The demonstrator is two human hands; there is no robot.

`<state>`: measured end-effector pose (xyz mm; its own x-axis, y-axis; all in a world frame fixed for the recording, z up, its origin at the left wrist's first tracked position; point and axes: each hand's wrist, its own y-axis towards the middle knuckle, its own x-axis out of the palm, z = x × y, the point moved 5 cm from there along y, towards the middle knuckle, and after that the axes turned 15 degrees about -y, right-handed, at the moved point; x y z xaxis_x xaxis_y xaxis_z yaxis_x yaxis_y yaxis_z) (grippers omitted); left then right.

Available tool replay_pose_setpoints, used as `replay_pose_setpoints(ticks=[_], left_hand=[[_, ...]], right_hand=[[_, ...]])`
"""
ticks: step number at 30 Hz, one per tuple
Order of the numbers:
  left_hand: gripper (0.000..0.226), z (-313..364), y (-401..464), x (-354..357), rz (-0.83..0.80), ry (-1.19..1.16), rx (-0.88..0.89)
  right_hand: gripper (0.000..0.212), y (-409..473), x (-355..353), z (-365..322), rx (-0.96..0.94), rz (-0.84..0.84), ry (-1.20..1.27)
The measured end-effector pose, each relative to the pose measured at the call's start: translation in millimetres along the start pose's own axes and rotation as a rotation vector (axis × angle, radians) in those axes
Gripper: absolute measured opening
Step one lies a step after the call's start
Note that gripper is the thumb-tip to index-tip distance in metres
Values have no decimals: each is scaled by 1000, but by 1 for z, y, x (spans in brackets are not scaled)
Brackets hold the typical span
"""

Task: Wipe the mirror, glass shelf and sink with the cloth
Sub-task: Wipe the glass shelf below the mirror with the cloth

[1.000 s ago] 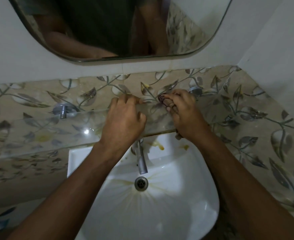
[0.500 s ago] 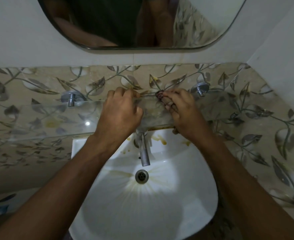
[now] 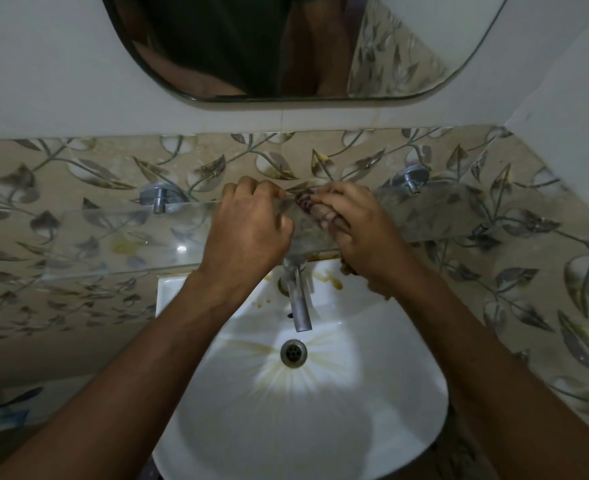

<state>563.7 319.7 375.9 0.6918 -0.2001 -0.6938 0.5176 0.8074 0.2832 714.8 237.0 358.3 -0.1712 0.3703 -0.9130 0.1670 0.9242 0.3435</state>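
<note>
1. Beige wall tiles with a grey leaf pattern (image 3: pixel 88 174) back a clear glass shelf (image 3: pixel 119 237) held by two round metal brackets (image 3: pixel 159 199).
2. Above hangs a rounded wall mirror (image 3: pixel 407 46); below sits a white ceramic sink (image 3: pixel 372 427) with yellow-brown stains, a metal tap (image 3: pixel 300 303) and a drain (image 3: pixel 293 352).
3. Left hand (image 3: pixel 248 233): fingers curled at the shelf's rear edge; what they hold cannot be told.
4. Right hand (image 3: pixel 362 230): grip closed round a dark patterned cloth (image 3: pixel 303 202), pressed on the shelf.

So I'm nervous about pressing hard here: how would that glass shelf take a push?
The glass shelf looks thin and rests on only two metal pegs, so it is probably brittle and might flex or shift. Its glossy surface likely feels slippery.
</note>
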Motion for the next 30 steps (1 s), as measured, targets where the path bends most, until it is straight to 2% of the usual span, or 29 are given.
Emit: replay_pose_setpoints(ticks=[3, 7, 12, 16, 21, 25, 30], left_hand=[[38, 0, -2, -3, -1, -12, 8], [37, 4, -2, -7, -1, -8, 29], [38, -2, -5, -8, -11, 0, 22], [38, -5, -8, -10, -8, 2, 13], [39, 1, -11, -8, -18, 14, 33], [37, 4, -12, -2, -32, 8, 30], [37, 11, -12, 7, -69, -33, 50]], right_hand=[[42, -3, -7, 4, -60, -50, 57], [42, 17, -2, 14, 49, -23, -7], [37, 4, 3, -18, -85, -36, 67], [48, -9, -5, -20, -123, -92, 119], [43, 14, -1, -1, -1, -12, 51], [40, -4, 3, -18, -65, -2, 76], [50, -35, -5, -10, -77, -21, 72]])
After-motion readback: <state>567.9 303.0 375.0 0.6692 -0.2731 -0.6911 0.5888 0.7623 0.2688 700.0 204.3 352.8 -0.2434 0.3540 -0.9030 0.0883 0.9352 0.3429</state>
